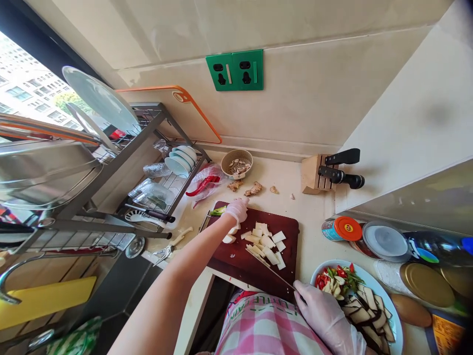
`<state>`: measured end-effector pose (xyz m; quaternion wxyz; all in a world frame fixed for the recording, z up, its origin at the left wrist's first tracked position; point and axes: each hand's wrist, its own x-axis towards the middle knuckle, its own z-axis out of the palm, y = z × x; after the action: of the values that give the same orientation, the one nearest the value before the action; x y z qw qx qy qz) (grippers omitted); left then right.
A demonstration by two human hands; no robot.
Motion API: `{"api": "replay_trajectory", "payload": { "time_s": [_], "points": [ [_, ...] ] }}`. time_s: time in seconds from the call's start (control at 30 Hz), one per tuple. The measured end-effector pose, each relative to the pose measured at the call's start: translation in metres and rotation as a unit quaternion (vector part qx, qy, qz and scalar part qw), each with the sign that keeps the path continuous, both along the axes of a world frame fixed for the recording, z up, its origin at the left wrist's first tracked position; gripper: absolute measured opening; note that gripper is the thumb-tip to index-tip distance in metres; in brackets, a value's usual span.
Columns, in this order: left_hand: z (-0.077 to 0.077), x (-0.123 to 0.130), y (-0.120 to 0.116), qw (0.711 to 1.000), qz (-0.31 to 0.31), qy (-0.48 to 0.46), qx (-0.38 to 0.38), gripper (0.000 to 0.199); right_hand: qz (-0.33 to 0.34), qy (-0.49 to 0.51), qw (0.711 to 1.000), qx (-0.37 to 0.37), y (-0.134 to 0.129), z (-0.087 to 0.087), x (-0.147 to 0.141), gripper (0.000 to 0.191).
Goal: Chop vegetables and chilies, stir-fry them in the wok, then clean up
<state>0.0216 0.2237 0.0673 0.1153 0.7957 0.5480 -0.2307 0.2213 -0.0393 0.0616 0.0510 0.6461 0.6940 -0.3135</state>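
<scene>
The right hand [318, 308] is wrapped round the knife [271, 269], which points to 10 o'clock, and the white slices [268, 241] lie on the board [239, 267] at 11 o'clock from that hand, nearer the left hand [238, 211], whose grip I cannot tell.

One left hand [237, 210], one right hand [322, 306], one knife [278, 276] and over ten pale slices [266, 241] are at one chopping board [240, 266]. Beyond the board stand one basket [237, 176] and one knife block [311, 173]; right of the board sits one plate [397, 321].
</scene>
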Motion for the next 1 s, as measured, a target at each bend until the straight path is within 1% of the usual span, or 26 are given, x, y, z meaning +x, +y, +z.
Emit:
{"api": "replay_trajectory", "payload": {
  "time_s": [0.1, 0.2, 0.3, 0.37, 0.43, 0.47, 0.5, 0.53, 0.57, 0.63, 0.67, 0.73, 0.77, 0.83, 0.93, 1.0],
  "points": [
    [0.002, -0.002, 0.012, 0.999, 0.023, -0.019, -0.013, 0.057, -0.001, 0.003, 1.0, -0.007, 0.001, 0.003, -0.001, 0.026],
    [0.008, 0.0, 0.02, 0.998, 0.037, -0.047, -0.003, 0.048, -0.007, 0.0, 1.0, -0.021, 0.002, 0.004, -0.002, 0.027],
    [0.023, 0.0, 0.016, 0.995, 0.051, -0.083, 0.012, 0.038, -0.023, -0.005, 0.999, -0.025, 0.002, 0.002, -0.002, 0.028],
    [0.037, -0.005, -0.001, 0.992, 0.06, -0.109, 0.029, 0.034, -0.04, -0.003, 0.999, -0.013, 0.002, -0.002, -0.003, 0.028],
    [0.047, -0.016, -0.032, 0.985, 0.072, -0.151, 0.049, 0.029, -0.055, 0.002, 0.998, 0.002, 0.003, -0.007, -0.002, 0.028],
    [0.049, -0.022, -0.052, 0.98, 0.081, -0.172, 0.055, 0.027, -0.061, 0.006, 0.998, 0.007, 0.004, -0.009, -0.002, 0.029],
    [0.048, -0.028, -0.074, 0.963, 0.103, -0.241, 0.063, 0.026, -0.066, 0.009, 0.998, 0.009, 0.004, -0.01, -0.002, 0.029],
    [0.043, -0.032, -0.097, 0.944, 0.13, -0.296, 0.064, 0.025, -0.071, 0.012, 0.997, 0.008, 0.005, -0.011, -0.002, 0.03],
    [0.035, -0.034, -0.118, 0.931, 0.163, -0.325, 0.047, 0.023, -0.075, 0.016, 0.997, 0.005, 0.006, -0.012, -0.002, 0.031],
    [0.013, -0.031, -0.154, 0.904, 0.248, -0.348, 0.001, 0.018, -0.078, 0.024, 0.997, -0.003, 0.006, -0.011, -0.002, 0.031],
    [0.002, -0.027, -0.167, 0.892, 0.287, -0.349, -0.008, 0.018, -0.078, 0.029, 0.997, -0.005, 0.006, -0.01, -0.002, 0.031],
    [-0.015, -0.017, -0.182, 0.878, 0.334, -0.343, 0.001, 0.02, -0.07, 0.036, 0.997, -0.008, 0.006, -0.007, -0.002, 0.029],
    [-0.019, -0.014, -0.185, 0.881, 0.342, -0.328, 0.013, 0.023, -0.065, 0.038, 0.997, -0.008, 0.005, -0.006, -0.002, 0.029],
    [-0.019, -0.012, -0.187, 0.901, 0.334, -0.276, 0.024, 0.03, -0.056, 0.039, 0.998, -0.009, 0.004, -0.004, -0.001, 0.028],
    [-0.009, -0.023, -0.188, 0.939, 0.284, -0.193, -0.013, 0.049, -0.05, 0.035, 0.998, -0.015, 0.002, -0.001, 0.001, 0.03],
    [-0.004, -0.032, -0.19, 0.956, 0.237, -0.169, -0.037, 0.065, -0.042, 0.032, 0.998, -0.02, 0.001, 0.0, 0.002, 0.031]
  ]
}}
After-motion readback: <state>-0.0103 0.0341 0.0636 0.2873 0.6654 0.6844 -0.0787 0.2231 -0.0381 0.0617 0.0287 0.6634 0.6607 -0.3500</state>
